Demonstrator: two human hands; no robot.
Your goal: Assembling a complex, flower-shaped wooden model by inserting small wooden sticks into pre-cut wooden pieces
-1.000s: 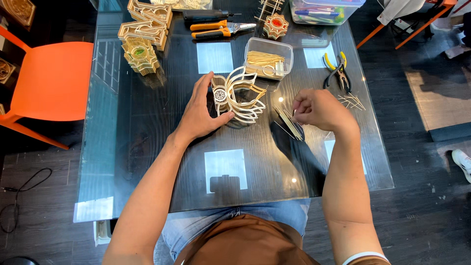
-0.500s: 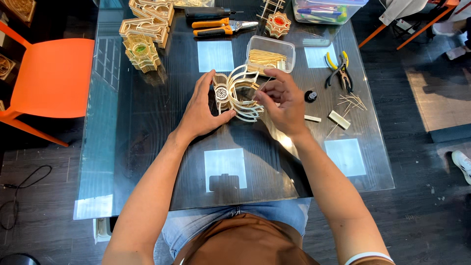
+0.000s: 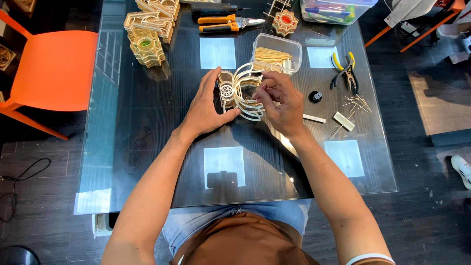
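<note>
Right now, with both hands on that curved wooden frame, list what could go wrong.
1. The curved wooden frame is made of thin loops; the left hand grips one end and the right hand presses in, so a strip might crack.
2. The right wrist lies near the small black bottle; a sweep could tip it.
3. Loose thin sticks beside the yellow-handled pliers could be scattered.

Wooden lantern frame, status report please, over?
Left hand steadies the wooden lantern frame. Right hand pinches a thin stick at its ribs. Clear stick box sits just behind.
</note>
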